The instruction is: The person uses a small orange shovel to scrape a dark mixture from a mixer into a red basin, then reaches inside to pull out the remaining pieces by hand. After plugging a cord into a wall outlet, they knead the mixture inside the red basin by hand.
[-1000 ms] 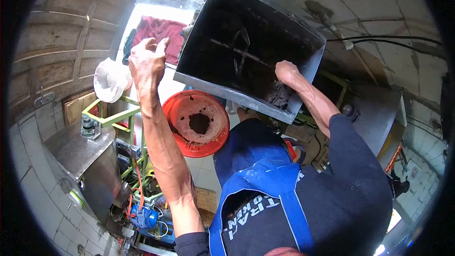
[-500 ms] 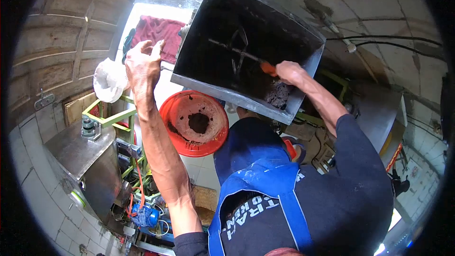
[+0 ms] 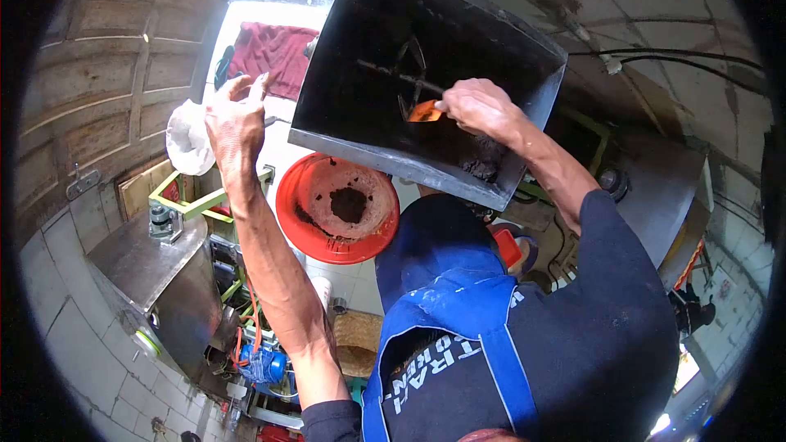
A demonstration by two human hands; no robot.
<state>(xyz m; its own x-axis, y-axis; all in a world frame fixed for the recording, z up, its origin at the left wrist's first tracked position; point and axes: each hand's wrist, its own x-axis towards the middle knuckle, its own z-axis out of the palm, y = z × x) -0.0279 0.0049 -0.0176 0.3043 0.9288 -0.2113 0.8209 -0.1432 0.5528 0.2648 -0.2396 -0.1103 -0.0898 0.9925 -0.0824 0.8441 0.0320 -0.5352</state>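
Inside the large metal bin (image 3: 385, 154), my right hand (image 3: 483, 110) is closed around an orange scraper (image 3: 425, 112), its blade near the mixing shaft (image 3: 381, 72). A clump of dark material (image 3: 483, 160) lies in the bin's near right corner. My left hand (image 3: 236, 119) is raised left of the bin, fingers apart and holding nothing, beside a white cloth-like bundle (image 3: 189, 138). Below the bin stands a red basin (image 3: 332, 251) with dark material (image 3: 349, 205) in its middle.
A dark red cloth (image 3: 274, 57) lies behind my left hand. At the left are a green metal frame (image 3: 196, 206), a steel tank (image 3: 147, 258) and a blue motor (image 3: 264, 366). Black cables (image 3: 679, 56) run along the right wall.
My right hand has moved left with the orange scraper, away from the clump in the corner. My left hand is slightly lower and further left.
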